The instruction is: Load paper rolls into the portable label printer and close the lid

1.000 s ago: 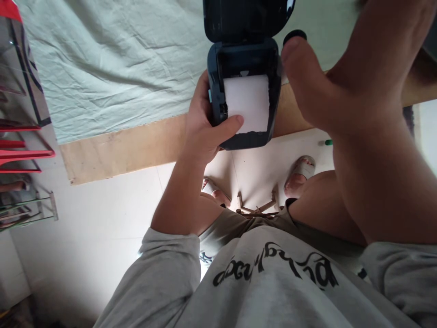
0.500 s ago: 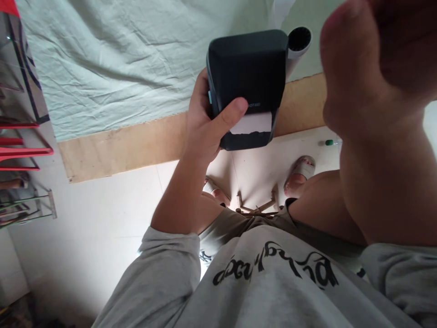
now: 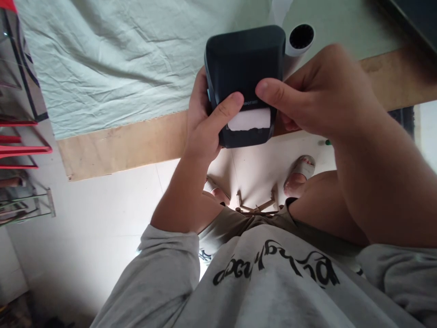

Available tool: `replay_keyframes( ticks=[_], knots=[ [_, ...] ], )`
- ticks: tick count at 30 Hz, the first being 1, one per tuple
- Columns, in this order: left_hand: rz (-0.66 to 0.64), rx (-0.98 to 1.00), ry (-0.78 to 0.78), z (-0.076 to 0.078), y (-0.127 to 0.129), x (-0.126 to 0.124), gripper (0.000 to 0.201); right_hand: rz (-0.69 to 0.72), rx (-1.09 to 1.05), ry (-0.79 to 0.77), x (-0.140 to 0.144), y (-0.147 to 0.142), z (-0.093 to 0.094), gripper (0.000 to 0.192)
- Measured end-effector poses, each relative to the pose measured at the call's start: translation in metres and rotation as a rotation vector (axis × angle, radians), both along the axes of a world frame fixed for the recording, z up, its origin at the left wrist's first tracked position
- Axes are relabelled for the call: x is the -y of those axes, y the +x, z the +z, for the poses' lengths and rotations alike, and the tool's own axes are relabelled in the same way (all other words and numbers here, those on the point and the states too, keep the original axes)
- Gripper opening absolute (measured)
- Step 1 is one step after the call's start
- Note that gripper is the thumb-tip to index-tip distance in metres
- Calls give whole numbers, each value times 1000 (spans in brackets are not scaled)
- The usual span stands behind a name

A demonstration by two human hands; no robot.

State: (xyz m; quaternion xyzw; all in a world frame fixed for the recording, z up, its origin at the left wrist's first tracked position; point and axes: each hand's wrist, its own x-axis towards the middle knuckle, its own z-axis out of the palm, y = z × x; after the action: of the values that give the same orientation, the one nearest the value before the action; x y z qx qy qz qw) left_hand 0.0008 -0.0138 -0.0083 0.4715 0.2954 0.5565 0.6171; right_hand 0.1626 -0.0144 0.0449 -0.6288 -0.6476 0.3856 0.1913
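A dark portable label printer [image 3: 244,64] is held over the table's front edge, a strip of white paper [image 3: 249,120] with a ragged lower edge showing in its slot. My left hand [image 3: 206,118] grips its left side, the thumb lying across the front beside the small lettering. On the other side, my right hand [image 3: 317,93] has its thumb on the printer's front near the right edge. Its other fingers are curled and partly hidden at the printer's right side. A light blue button shows on the left side of the casing.
A pale green cloth [image 3: 119,68] covers the table, whose bare wooden edge [image 3: 129,155] faces me. Just behind the printer stands a white cylinder with a dark round top [image 3: 302,37]. A dark flat object [image 3: 416,23] lies at upper right. Red racks [image 3: 23,148] stand at far left.
My right hand has come down and left from the upper right onto the printer's right side, uncovering the dark flat object. My left hand and the printer have hardly moved.
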Motion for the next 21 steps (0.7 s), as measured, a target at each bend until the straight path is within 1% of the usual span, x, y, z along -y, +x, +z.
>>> replay_keyframes(
  ticks=[2, 4, 6, 8, 9, 11, 13, 16, 19, 21],
  knots=[
    [39, -21, 26, -2, 0, -1, 31, -25, 73, -34, 0, -1, -3, 66],
    [70, -16, 36, -4, 0, -2, 31, -31, 63, -52, 0, -2, -7, 70],
    [36, 25, 62, -4, 2, -3, 34, -19, 28, -64, -1, -1, -12, 73],
    [-26, 78, 84, -2, 3, -4, 36, 11, -16, -72, -1, 1, -17, 77],
    [-42, 101, 78, 0, 4, -4, 33, 30, -32, -72, -1, 2, -20, 77],
    [-66, 128, 19, 4, 5, -5, 25, 59, -48, -62, 0, 5, -23, 78],
    [-93, 142, -58, 5, 5, -7, 27, 72, -29, -29, 0, 6, -24, 78],
    [-74, 166, -144, 0, 3, -11, 32, 93, 30, 16, 1, 7, -26, 79],
    [-38, 168, -173, -7, 1, -14, 29, 103, 72, 29, 0, 6, -27, 77],
    [-26, 148, -180, -9, 1, -14, 32, 111, 82, 36, 0, 6, -28, 75]
  ],
)
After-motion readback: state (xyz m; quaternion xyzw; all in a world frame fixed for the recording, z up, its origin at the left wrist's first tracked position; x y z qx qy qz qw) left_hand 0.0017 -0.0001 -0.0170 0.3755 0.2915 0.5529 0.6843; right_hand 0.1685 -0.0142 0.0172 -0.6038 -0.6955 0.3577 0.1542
